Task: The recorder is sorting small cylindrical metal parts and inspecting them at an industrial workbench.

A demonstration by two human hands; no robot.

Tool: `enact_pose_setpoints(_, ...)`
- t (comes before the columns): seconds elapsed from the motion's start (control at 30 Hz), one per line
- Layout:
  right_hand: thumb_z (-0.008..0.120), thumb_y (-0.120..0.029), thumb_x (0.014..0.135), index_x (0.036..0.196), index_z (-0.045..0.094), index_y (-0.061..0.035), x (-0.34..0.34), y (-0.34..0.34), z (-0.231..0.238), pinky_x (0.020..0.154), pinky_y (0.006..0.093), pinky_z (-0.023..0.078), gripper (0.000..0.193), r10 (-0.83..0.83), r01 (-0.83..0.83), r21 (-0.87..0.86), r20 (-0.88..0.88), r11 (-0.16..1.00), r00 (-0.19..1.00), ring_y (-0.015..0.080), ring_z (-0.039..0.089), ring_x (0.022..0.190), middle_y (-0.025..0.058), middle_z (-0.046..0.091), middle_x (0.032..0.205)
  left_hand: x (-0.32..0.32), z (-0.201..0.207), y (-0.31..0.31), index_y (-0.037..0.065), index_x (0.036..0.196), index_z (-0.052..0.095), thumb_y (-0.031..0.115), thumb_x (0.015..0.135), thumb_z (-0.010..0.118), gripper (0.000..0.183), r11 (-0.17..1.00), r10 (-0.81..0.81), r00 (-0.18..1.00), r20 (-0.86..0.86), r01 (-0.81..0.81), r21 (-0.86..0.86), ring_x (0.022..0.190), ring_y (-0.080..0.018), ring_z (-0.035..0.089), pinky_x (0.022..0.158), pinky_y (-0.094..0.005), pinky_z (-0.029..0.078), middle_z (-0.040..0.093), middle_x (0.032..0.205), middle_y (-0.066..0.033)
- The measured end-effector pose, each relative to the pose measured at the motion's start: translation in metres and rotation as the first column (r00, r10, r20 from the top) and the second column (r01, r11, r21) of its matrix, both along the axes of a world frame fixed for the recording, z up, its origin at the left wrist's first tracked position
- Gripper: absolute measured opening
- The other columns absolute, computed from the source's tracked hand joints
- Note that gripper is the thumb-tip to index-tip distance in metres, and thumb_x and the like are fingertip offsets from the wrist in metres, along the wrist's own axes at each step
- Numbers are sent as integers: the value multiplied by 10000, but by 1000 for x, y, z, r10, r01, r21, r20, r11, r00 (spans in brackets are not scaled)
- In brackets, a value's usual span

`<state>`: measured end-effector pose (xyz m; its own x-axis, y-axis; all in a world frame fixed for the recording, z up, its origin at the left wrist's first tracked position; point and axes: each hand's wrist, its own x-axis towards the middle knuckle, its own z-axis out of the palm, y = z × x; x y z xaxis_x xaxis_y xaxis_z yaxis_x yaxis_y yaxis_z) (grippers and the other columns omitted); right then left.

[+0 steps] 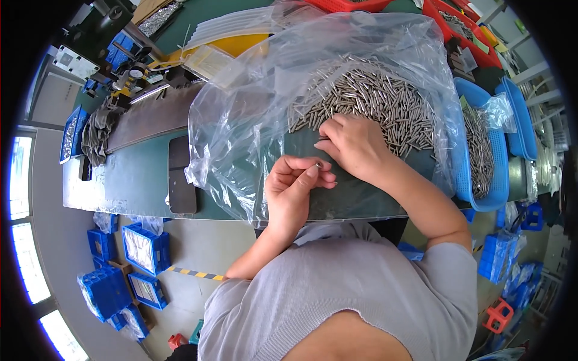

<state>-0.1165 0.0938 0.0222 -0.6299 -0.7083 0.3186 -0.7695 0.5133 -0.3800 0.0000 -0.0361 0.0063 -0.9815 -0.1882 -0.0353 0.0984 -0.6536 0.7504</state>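
Note:
My left hand is closed, its thumb and fingers pinching a small metal pin; only the pin's round end shows. Just beyond it and to the right, my right hand hangs over the near edge of a heap of slim metal pins. Its fingers are curled together, and what they grip, if anything, is hidden beneath them. The heap lies on the green tabletop, partly ringed by a large clear plastic bag that spreads around it to the left, far side and right.
A blue basket of similar pins stands at the right, beside another blue tray. Red bins sit at the back. To the left are a dark phone-like slab, a grey cloth and a bench machine.

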Motion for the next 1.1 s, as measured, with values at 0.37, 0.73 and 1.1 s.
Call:
enact_pose_setpoints(0.37,553,-81,893,912,573,9,5,20,30,698,224,478,93,419,129,-527,781,840,463,82,601,789,14,605,818,0,2,-1,-48,962,516,-15,906,495,68,1000,3,1000,26,-3,-1,795,-222,651,718,-339,559,632,948,-190)
enact_pose_setpoints(0.73,564,-86,899,949,573,-4,10,20,22,650,200,457,97,418,79,-535,736,841,532,60,585,751,7,595,827,-1,0,-1,-51,982,521,-19,901,499,90,1000,-5,1000,12,5,-11,796,-233,659,724,-346,562,642,947,-195)
enact_pose_setpoints(1.1,600,-54,861,891,599,-13,14,11,19,613,211,442,51,363,-36,-479,610,877,704,54,547,712,1,572,809,-1,-1,-1,-51,976,523,-21,902,499,83,1000,2,1000,6,-2,-7,793,-242,659,731,-348,563,639,911,-185)
